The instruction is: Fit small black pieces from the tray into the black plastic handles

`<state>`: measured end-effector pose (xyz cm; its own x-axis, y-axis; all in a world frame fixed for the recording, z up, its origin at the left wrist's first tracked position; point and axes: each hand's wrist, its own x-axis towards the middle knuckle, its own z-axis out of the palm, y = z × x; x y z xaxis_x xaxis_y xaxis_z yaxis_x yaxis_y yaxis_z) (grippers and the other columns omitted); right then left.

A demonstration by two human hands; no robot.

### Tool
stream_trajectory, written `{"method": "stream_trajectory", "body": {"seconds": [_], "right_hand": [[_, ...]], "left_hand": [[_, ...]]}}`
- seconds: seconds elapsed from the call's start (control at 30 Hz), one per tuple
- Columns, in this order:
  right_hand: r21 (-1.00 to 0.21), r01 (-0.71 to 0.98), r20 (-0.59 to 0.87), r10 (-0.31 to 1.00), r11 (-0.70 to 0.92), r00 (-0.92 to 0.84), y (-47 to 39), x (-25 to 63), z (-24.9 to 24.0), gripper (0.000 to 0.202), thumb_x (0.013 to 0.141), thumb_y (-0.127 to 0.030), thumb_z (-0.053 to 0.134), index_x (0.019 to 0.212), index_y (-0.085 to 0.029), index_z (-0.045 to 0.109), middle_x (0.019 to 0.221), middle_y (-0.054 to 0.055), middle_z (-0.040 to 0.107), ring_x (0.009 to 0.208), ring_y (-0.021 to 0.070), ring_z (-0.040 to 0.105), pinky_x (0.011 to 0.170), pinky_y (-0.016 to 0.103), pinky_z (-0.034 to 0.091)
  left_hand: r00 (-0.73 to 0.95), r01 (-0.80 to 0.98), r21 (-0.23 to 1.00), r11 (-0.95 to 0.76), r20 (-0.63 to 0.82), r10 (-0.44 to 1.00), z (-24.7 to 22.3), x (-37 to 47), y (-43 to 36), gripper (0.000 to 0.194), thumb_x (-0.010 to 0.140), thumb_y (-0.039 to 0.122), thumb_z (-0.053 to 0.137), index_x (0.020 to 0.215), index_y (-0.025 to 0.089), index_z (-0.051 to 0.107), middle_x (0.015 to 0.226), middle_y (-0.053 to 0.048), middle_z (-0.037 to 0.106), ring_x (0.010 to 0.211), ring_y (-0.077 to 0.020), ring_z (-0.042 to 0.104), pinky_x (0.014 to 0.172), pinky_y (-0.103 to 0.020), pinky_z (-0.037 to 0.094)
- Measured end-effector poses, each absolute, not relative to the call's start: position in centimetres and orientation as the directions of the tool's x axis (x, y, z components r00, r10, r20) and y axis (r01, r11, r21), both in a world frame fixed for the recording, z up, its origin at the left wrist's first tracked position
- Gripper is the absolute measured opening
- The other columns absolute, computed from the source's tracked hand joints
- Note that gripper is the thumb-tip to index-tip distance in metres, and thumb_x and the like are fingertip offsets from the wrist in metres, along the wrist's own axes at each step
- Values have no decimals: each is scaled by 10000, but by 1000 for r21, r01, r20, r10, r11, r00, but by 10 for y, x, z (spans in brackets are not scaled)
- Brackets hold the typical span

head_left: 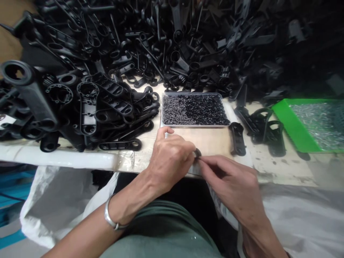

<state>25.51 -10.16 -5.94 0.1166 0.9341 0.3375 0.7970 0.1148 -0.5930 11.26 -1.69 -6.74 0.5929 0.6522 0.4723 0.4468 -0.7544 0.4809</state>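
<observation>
Bare hands (173, 161) nearly meeting, right fingers (211, 165) seemingly pinched

Black part (198, 153): small, dark; one rounded edge shows, the remainder hidden by fingers. Held between left hand (172, 159) and right hand (233, 181), the right pinching at its near edge; located at the front edge of the tabletop (209, 138). Full shape and tilt cannot be read. Shallow tray (196, 126): clear, rectangular, flat on the tabletop, just beyond the left hand. Contents in two adjoining zones: small grey metallic pieces (174, 109) on the left, small black pieces (208, 109) on the right, both loosely heaped.
</observation>
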Motion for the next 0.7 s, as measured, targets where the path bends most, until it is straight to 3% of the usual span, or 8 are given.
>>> {"method": "stream_trajectory", "body": {"seconds": [0.17, 0.3, 0.4, 0.7], "right_hand": [[-580, 810, 336, 931, 86, 141, -103, 256, -59, 108, 821, -125, 605, 765, -191, 669, 717, -25, 716, 584, 97, 655, 597, 205, 497], [-575, 816, 314, 937, 57, 155, -103, 257, -58, 100, 820, -149, 610, 760, -198, 674, 708, -24, 719, 572, 108, 658, 601, 218, 510], [-598, 801, 276, 944, 20, 182, -103, 258, -56, 92, 812, -173, 622, 762, -207, 690, 689, -20, 720, 548, 121, 654, 574, 230, 518], [-506, 859, 320, 941, 73, 109, -102, 256, -48, 109, 840, -154, 599, 781, -216, 668, 715, -2, 720, 578, 143, 663, 626, 274, 536]], "left_hand": [[631, 422, 560, -713, 383, 675, -68, 103, -19, 246, 860, 35, 480, 898, 202, 655, 818, 22, 719, 761, -122, 662, 982, -388, 349], [613, 427, 576, -697, 383, 691, -62, 83, -22, 166, 908, 134, 523, 1022, 209, 618, 979, -22, 716, 891, -153, 662, 919, -347, 427], [647, 434, 588, -682, 324, 690, -61, 71, -25, 239, 887, 161, 578, 1121, 209, 582, 1084, -44, 692, 964, -170, 648, 858, -309, 477], [568, 401, 703, -587, 311, 762, -68, 73, -33, 269, 805, 46, 629, 1016, 211, 647, 951, 2, 709, 870, -146, 661, 758, -243, 528]]}}
